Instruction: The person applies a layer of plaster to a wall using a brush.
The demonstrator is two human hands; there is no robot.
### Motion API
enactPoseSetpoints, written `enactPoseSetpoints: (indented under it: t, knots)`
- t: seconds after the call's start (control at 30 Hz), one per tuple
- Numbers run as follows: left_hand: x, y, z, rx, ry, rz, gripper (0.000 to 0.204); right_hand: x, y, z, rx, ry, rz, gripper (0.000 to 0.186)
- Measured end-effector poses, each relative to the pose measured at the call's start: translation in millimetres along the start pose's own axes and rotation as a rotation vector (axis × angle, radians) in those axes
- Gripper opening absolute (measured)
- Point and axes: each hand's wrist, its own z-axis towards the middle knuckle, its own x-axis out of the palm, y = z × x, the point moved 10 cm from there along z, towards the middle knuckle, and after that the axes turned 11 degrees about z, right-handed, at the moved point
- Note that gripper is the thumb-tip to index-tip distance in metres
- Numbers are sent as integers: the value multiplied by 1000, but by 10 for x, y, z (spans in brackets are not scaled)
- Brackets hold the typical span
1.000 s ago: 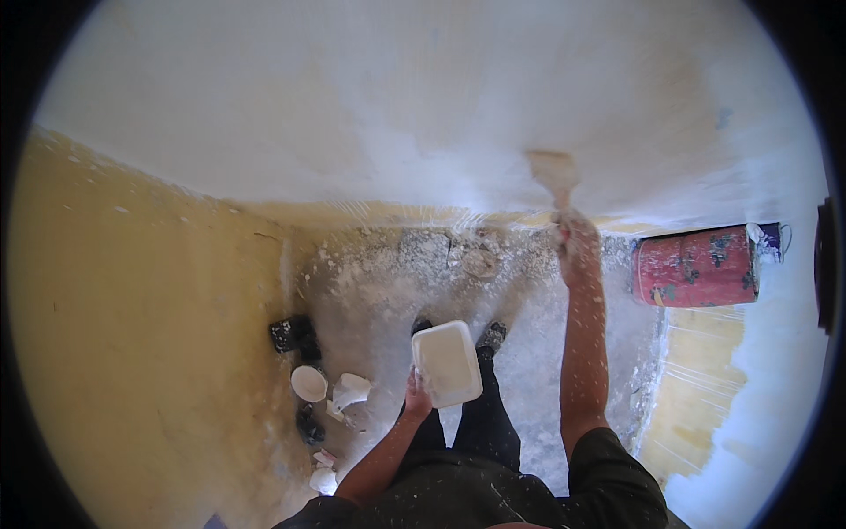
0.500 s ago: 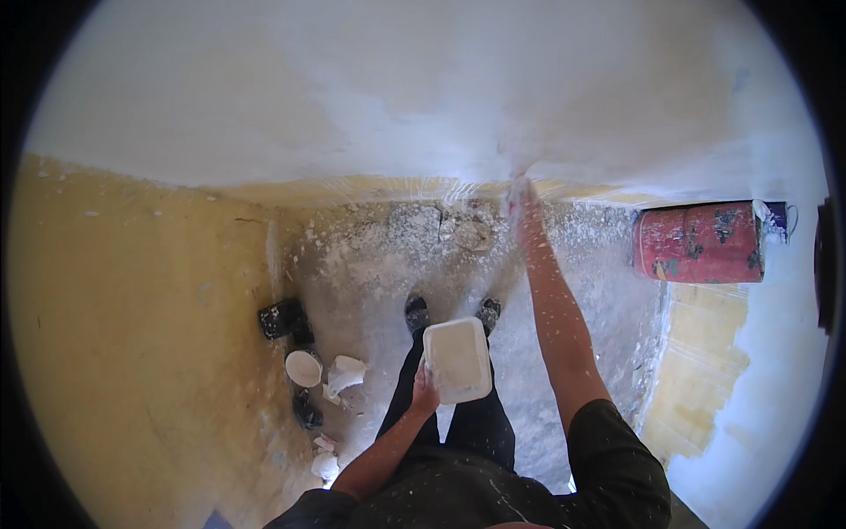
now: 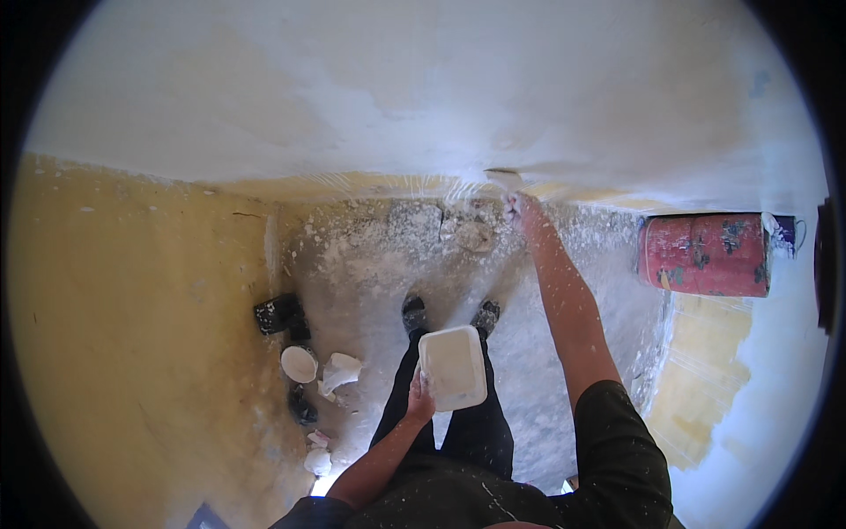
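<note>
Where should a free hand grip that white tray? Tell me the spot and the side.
Grip the white tray at its near left corner, coming from below. The left hand already holds it there; the tray lies flat and open side up, so an underside grip keeps it level.

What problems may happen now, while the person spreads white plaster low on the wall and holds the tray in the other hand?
1. The white tray is held by the left hand at one edge only, so it may tip and spill.
2. The floor by the shoes is covered with white debris; a slip seems possible.
3. The right hand reaches far forward with the scraper, which may strain balance.
</note>
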Motion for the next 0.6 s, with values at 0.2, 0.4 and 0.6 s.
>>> enactPoseSetpoints:
  t: [0.2, 0.4, 0.6]
  knots:
    - [132, 17, 64, 41, -28, -14, 42, 635, 939, -1043, -442, 285, -271, 7]
    - [326, -95, 59, 37, -57, 53, 41, 637, 1468, -2882, -623, 280, -17, 35]
    - [351, -15, 141, 48, -44, 0, 40, 744, 1425, -2842, -764, 467, 214, 36]
